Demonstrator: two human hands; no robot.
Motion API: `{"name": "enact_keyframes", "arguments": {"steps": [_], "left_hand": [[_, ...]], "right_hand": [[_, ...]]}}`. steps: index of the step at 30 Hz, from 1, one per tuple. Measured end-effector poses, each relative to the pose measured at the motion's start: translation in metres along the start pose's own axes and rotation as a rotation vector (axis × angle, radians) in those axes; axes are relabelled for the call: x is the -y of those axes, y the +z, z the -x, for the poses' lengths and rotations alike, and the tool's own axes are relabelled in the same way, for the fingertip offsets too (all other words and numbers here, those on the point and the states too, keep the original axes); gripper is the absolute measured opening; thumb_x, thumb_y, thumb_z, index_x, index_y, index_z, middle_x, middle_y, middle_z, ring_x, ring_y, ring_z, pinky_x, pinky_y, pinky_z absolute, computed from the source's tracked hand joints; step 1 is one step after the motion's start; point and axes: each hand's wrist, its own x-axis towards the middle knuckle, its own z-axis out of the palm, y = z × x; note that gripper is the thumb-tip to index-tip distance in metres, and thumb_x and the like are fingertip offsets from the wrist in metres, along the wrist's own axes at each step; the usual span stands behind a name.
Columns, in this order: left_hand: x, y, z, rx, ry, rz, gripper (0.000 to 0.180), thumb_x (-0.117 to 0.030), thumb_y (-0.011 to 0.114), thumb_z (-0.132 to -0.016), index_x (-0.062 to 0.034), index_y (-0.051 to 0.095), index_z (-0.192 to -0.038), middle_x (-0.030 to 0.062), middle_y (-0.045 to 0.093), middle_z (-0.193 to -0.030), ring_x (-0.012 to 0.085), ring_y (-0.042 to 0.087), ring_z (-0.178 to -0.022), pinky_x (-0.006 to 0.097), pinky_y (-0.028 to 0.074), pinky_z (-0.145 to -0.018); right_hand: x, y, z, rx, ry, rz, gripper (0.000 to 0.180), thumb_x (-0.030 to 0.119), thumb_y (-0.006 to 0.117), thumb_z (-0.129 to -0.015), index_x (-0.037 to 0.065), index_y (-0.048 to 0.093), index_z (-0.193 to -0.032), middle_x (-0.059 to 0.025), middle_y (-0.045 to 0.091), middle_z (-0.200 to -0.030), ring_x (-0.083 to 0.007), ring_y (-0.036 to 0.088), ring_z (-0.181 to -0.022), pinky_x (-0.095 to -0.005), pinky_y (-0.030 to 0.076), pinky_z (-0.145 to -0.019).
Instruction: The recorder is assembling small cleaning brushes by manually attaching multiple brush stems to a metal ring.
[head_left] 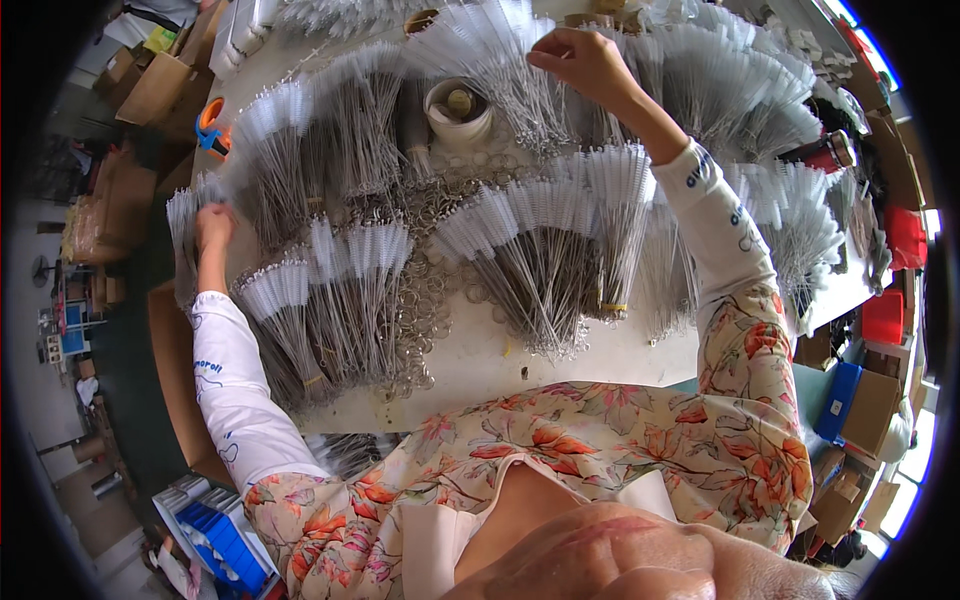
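Observation:
Wire-handled brushes with white bristle heads lie in bundles all over the table. At the table's left edge my left hand (215, 227) is closed on a small bundle of brushes (183, 225); the fingers are partly hidden and slightly blurred. My right hand (585, 62) is raised over the far middle, beside a fanned pile of brushes (495, 50). Its thumb and fingers are pinched together; whether something thin is between them cannot be made out. Many loose metal rings (425, 300) are scattered between the bundles in the middle.
A white roll or pot (458, 112) stands among the far bundles. Orange-handled scissors or a similar tool (212, 128) lie at the far left. A dark red flask (825, 153) is at the right. Cardboard boxes (165, 85) stand left of the white table (470, 350).

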Motion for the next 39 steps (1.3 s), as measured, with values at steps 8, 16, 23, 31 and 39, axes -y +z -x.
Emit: {"name": "enact_keyframes", "arguments": {"steps": [8,16,23,31,39], "left_hand": [[-0.246,-0.003,0.106,0.069,0.376,0.499,0.030,-0.035,0.057,-0.084,-0.0074,0.062,-0.096,-0.0017,0.056,-0.067,0.0012,0.041,-0.050,0.019,0.029,-0.039],[-0.240,0.087,0.088,0.176,0.543,0.121,0.023,-0.025,0.065,-0.075,-0.0026,0.063,-0.075,0.0062,0.062,-0.066,0.0152,0.056,-0.060,0.031,0.043,-0.056],[-0.251,0.067,0.100,0.363,0.304,0.262,0.015,-0.017,0.062,-0.078,-0.0036,0.058,-0.072,0.0012,0.059,-0.069,0.0096,0.045,-0.051,0.027,0.035,-0.046],[-0.272,-0.004,0.165,0.171,0.344,0.876,0.012,-0.016,0.053,-0.089,-0.0044,0.052,-0.089,0.0018,0.055,-0.070,-0.0002,0.030,-0.042,0.017,0.022,-0.036],[-0.230,-0.016,0.261,0.577,0.193,0.846,0.020,-0.017,0.051,-0.091,-0.0028,0.054,-0.105,-0.0033,0.045,-0.069,-0.0011,0.030,-0.045,0.014,0.023,-0.036]], "right_hand": [[-0.012,0.004,-0.007,-0.005,0.035,0.213,0.023,0.029,0.061,-0.079,0.008,0.066,-0.088,-0.0069,0.066,-0.074,-0.0164,0.063,-0.069,-0.0291,0.050,-0.067],[-0.014,-0.085,-0.014,-0.261,0.165,-0.614,0.023,0.020,0.045,-0.083,0.002,0.057,-0.078,-0.0049,0.054,-0.063,-0.0127,0.052,-0.052,-0.0255,0.043,-0.049],[-0.113,-0.057,0.007,-0.103,0.377,0.198,0.025,0.032,0.061,-0.075,0.012,0.069,-0.087,-0.0087,0.066,-0.083,-0.0222,0.063,-0.080,-0.0351,0.050,-0.072],[-0.108,-0.038,0.011,-0.020,0.482,0.403,0.032,0.037,0.067,-0.064,0.012,0.069,-0.082,-0.0098,0.066,-0.084,-0.0271,0.063,-0.081,-0.0384,0.050,-0.074],[-0.109,-0.043,0.003,-0.173,0.443,0.328,0.033,0.042,0.063,-0.069,0.013,0.067,-0.085,-0.0107,0.066,-0.086,-0.0299,0.063,-0.084,-0.0405,0.049,-0.074]]}}
